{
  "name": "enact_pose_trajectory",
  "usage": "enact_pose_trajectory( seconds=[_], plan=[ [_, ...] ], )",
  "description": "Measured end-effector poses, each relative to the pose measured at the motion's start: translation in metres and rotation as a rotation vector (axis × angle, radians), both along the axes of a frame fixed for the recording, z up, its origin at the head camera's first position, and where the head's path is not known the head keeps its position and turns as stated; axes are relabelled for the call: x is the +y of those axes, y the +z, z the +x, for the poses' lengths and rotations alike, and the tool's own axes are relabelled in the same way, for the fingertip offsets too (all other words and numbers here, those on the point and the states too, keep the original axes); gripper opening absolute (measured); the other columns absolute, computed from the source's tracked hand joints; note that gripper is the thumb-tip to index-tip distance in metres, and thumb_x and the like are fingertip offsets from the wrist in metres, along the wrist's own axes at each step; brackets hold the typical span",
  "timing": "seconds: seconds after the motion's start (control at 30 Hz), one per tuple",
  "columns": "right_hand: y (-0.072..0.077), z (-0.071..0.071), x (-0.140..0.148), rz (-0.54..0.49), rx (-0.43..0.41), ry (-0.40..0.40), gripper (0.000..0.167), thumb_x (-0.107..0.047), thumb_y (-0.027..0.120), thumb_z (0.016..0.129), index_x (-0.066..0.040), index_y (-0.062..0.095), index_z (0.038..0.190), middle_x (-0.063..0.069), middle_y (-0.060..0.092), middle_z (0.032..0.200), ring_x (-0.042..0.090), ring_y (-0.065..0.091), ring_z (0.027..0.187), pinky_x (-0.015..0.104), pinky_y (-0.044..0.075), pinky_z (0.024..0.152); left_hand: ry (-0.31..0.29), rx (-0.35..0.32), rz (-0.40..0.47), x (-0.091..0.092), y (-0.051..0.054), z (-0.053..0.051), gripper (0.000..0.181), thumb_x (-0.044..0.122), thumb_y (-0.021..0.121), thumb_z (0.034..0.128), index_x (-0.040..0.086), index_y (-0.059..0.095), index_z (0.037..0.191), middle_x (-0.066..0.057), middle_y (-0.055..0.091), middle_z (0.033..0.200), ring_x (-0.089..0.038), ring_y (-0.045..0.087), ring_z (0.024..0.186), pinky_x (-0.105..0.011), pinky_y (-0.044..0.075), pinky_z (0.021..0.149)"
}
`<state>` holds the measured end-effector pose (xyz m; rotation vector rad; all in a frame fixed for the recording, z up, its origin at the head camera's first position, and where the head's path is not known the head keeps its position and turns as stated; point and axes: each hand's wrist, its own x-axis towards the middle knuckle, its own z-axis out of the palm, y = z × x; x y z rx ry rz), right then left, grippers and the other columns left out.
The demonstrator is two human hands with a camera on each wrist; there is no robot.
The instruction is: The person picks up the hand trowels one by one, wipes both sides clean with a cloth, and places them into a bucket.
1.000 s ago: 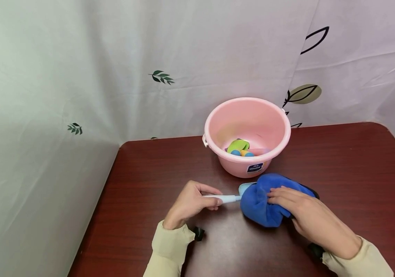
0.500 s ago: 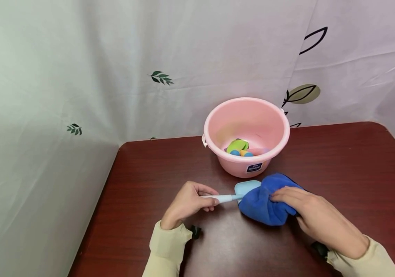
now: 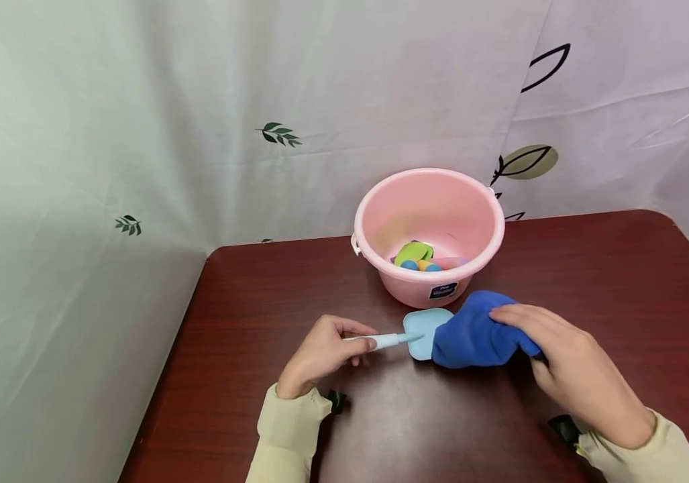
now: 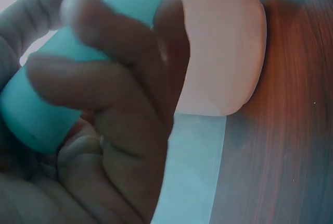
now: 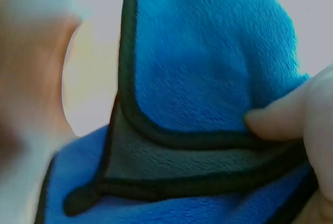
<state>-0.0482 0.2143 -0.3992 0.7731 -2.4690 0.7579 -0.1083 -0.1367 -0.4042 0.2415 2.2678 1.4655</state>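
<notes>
My left hand [image 3: 320, 355] holds the pale handle of a small light blue toy shovel [image 3: 420, 323]. Its flat blade with rounded corners points right, in front of the basin. In the left wrist view, fingers curl round the handle [image 4: 36, 104], which looks teal there. My right hand [image 3: 582, 369] grips a bunched blue cloth [image 3: 471, 339] that covers the blade's right edge. Dark edging and a grey underside show on the cloth [image 5: 197, 62] in the right wrist view, with the thumb pressed on it near the edging.
Behind the hands, a pink basin [image 3: 374, 258] with a white side handle stands on the dark red table [image 3: 272, 288]. A green piece [image 3: 412, 253] and several other coloured items lie inside it. Pale curtains [image 3: 320, 188] hang at the back and left.
My right hand has drawn the cloth right and slightly up, uncovering most of the shovel's blade. The left hand keeps its hold, and the shovel has shifted slightly left.
</notes>
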Motion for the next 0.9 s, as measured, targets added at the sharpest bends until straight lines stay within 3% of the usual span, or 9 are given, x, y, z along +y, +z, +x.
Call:
enact_pose_trajectory(
  seconds=[0.1,0.23,0.37,0.53,0.63,0.73,0.9],
  plan=[
    [0.001,0.001,0.0,-0.033,0.016,-0.024,0.065,0.008,0.045,0.07,-0.008,0.065,0.13,0.01,0.064,0.127,0.017,0.052,0.122,0.013,0.025,0.112,0.003,0.012,0.009,0.001,0.001,0.0,0.015,0.014,0.068,0.0908,0.008,0.081,0.097,-0.005,0.062,0.057,-0.03,0.057,0.053,-0.021,0.036,0.049],
    [0.002,0.002,0.0,-0.052,0.016,-0.045,0.066,0.009,0.045,0.07,-0.008,0.065,0.13,0.01,0.064,0.128,0.019,0.053,0.122,0.013,0.026,0.111,0.004,-0.013,0.057,0.002,0.002,0.0,0.018,0.011,0.064,0.0943,0.007,0.08,0.102,-0.005,0.063,0.057,-0.019,0.054,0.051,-0.022,0.039,0.048],
    [0.004,0.003,-0.001,-0.078,0.024,-0.078,0.067,0.011,0.047,0.069,-0.008,0.065,0.13,0.01,0.064,0.128,0.017,0.053,0.124,0.012,0.027,0.11,0.002,-0.053,0.124,0.003,0.002,0.001,0.019,0.007,0.065,0.093,0.004,0.078,0.106,-0.009,0.067,0.065,-0.019,0.061,0.055,-0.024,0.048,0.054],
    [0.006,0.005,-0.001,-0.163,0.049,-0.135,0.065,0.009,0.046,0.071,-0.006,0.065,0.131,0.014,0.064,0.127,0.003,0.049,0.127,0.01,0.029,0.107,-0.004,-0.068,0.194,0.003,0.002,0.002,0.02,0.002,0.068,0.0897,0.0,0.077,0.107,-0.011,0.071,0.077,-0.02,0.066,0.061,-0.029,0.056,0.062],
    [0.007,0.005,-0.004,-0.245,0.082,-0.162,0.058,0.005,0.045,0.075,-0.002,0.066,0.129,0.017,0.065,0.125,0.0,0.05,0.126,0.012,0.032,0.107,-0.034,-0.029,0.217,0.004,0.002,0.002,0.021,0.0,0.068,0.0888,0.003,0.078,0.107,-0.011,0.073,0.091,-0.021,0.07,0.071,-0.03,0.058,0.069],
    [0.01,0.005,-0.007,-0.308,0.111,-0.179,0.053,0.003,0.044,0.078,0.0,0.068,0.126,0.019,0.066,0.123,0.001,0.052,0.125,0.014,0.035,0.107,-0.071,0.054,0.185,0.006,0.002,0.002,0.023,0.0,0.072,0.0871,0.008,0.079,0.107,-0.006,0.072,0.104,-0.018,0.07,0.088,-0.027,0.055,0.078],
    [0.011,0.006,-0.013,-0.328,0.113,-0.175,0.054,0.005,0.043,0.078,0.001,0.067,0.126,0.02,0.065,0.123,0.001,0.052,0.125,0.014,0.035,0.106,-0.114,0.148,0.122,0.009,0.001,0.003,0.022,0.005,0.077,0.0856,0.013,0.08,0.106,0.002,0.071,0.109,-0.015,0.063,0.106,-0.027,0.051,0.087]
  ],
)
